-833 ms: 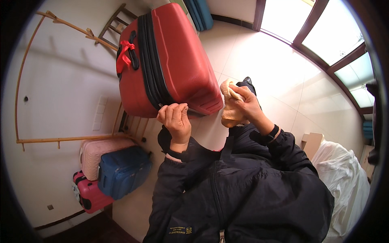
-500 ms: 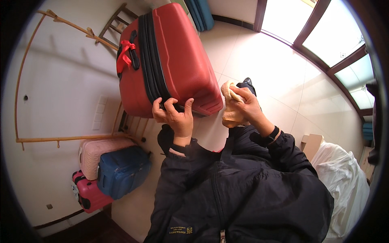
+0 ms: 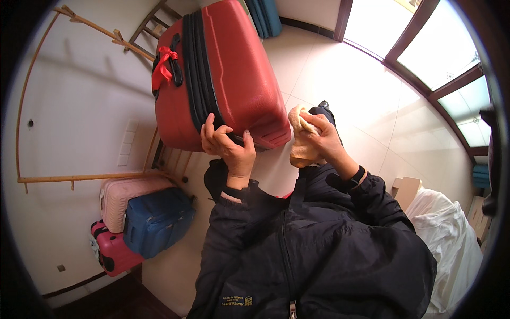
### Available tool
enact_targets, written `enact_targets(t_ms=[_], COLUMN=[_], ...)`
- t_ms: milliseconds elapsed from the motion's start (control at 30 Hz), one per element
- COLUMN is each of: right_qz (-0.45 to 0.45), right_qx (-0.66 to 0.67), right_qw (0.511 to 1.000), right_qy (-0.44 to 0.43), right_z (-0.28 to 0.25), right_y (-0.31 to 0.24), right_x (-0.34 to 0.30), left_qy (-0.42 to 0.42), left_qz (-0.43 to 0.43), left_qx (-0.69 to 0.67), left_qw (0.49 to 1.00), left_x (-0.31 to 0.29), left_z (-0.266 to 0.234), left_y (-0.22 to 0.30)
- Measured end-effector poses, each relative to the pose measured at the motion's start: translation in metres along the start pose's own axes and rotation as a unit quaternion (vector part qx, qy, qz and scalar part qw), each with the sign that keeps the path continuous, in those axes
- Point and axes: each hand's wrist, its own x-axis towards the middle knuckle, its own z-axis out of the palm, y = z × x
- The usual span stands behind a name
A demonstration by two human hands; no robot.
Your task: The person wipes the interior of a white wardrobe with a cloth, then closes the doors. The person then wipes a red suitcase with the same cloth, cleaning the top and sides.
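A large red hard-shell suitcase (image 3: pixel 247 69) with a black zipper band fills the upper middle, its near end toward me. A red ribbon (image 3: pixel 166 56) is tied at its black handle (image 3: pixel 176 72). My left hand (image 3: pixel 231 149) grips the near edge, its fingers bent and spread over the zipper band and its thumb against the shell. What lies under the palm is hidden. In my right hand (image 3: pixel 329 143) a bunched pale-yellow cloth (image 3: pixel 305 149) is pinched between thumb and fingers, just right of the suitcase and apart from it.
A pink suitcase (image 3: pixel 119 199), a blue suitcase (image 3: pixel 159 220) and a magenta suitcase (image 3: pixel 114 255) stand together at lower left. A wooden rack (image 3: pixel 85 177) lines the left wall. White sheeting (image 3: pixel 446 234) lies at right. Glazed doors (image 3: pixel 430 50) are at upper right.
My left fingers have stretched farther up over the suitcase's zipper band. The suitcase sits slightly higher in view. My right hand keeps the cloth in nearly the same place.
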Motion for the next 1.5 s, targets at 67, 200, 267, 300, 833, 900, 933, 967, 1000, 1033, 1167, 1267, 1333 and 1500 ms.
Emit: enact_targets(t_ms=[67, 200, 267, 300, 833, 900, 933, 967, 1000, 1033, 1167, 1267, 1333, 1500], right_qz=[0.003, 0.004, 0.001, -0.002, 0.011, 0.001, 0.001, -0.003, -0.003, -0.003, -0.004, -0.007, -0.003, 0.000], right_qx=[0.008, 0.025, 0.020, 0.009, 0.016, 0.008, 0.003, 0.005, 0.006, 0.007, 0.003, -0.009, -0.013, -0.019], right_qw=[1.000, 1.000, 1.000, 1.000, 1.000, 1.000, 1.000, 1.000, 1.000, 1.000, 1.000, 1.000, 1.000, 1.000], right_qy=[0.000, -0.008, -0.012, -0.014, -0.013, -0.013, -0.010, -0.017, -0.019, -0.019, -0.016, -0.018, -0.019, -0.025], right_z=[0.000, 0.002, 0.004, 0.004, 0.003, 0.003, 0.003, 0.004, 0.004, 0.005, 0.005, 0.005, 0.005, 0.006], right_y=[0.000, 0.000, 0.000, 0.000, -0.004, -0.002, -0.001, 0.000, 0.001, 0.002, 0.004, 0.004, 0.003, 0.000], right_x=[0.000, -0.002, -0.002, -0.003, -0.005, -0.004, -0.004, -0.004, -0.004, -0.004, -0.003, -0.001, 0.000, -0.002], left_qy=[0.000, 0.019, 0.028, 0.029, 0.042, 0.045, 0.052, 0.054, 0.055, 0.052, 0.041, 0.031, 0.036, 0.048], left_qz=[-0.006, -0.018, -0.018, -0.018, -0.001, 0.001, 0.003, 0.009, 0.003, 0.000, -0.010, -0.018, -0.019, -0.020], left_qx=[-0.022, -0.026, -0.015, -0.015, -0.040, -0.040, -0.033, -0.024, -0.030, -0.033, -0.050, -0.037, -0.033, -0.035], left_qw=[1.000, 0.999, 0.999, 0.999, 0.998, 0.998, 0.998, 0.998, 0.998, 0.998, 0.998, 0.999, 0.999, 0.998], left_x=[-0.002, -0.004, -0.005, -0.005, -0.005, -0.006, -0.006, -0.006, -0.007, -0.007, -0.008, -0.009, -0.009, -0.009], left_z=[0.000, 0.009, 0.012, 0.013, 0.020, 0.019, 0.019, 0.019, 0.019, 0.019, 0.019, 0.018, 0.019, 0.024], left_y=[0.000, 0.000, -0.001, -0.001, -0.009, -0.009, -0.007, -0.007, -0.006, -0.005, -0.005, -0.006, -0.007, -0.005])
